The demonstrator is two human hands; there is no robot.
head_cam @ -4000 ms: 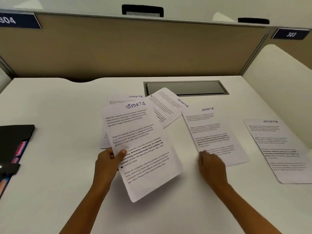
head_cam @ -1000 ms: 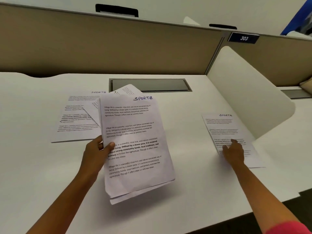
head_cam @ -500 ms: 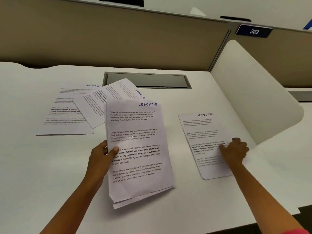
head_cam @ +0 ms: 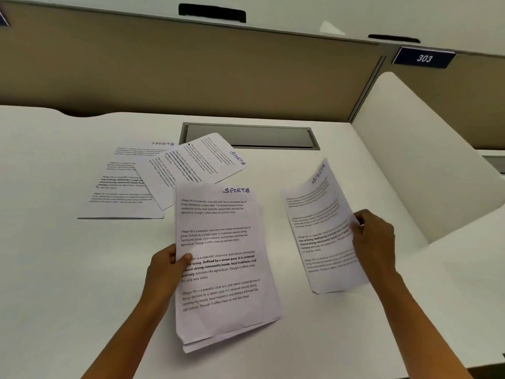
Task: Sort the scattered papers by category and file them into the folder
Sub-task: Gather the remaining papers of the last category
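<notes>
My left hand (head_cam: 166, 269) grips a small stack of printed sheets headed SPORTS (head_cam: 221, 258) by its left edge, held above the white desk (head_cam: 54, 269). My right hand (head_cam: 374, 239) pinches the right edge of a single SPORTS sheet (head_cam: 322, 231), lifted off the desk and tilted on edge to the right of the stack. Two more SPORTS sheets lie flat further back on the left: one straight sheet (head_cam: 120, 184) and one turned sheet (head_cam: 194, 165) overlapping it. The folder is out of view.
A grey cable hatch (head_cam: 248, 136) is set into the desk behind the papers. A tan partition (head_cam: 191, 72) closes the back. A curved white divider (head_cam: 426, 160) rises on the right, with a sign reading 303 (head_cam: 423, 58) above it.
My right hand has dragged the far-right sheet toward me, then picked it up off the desk by its edge. The stack in my left hand has stayed held.
</notes>
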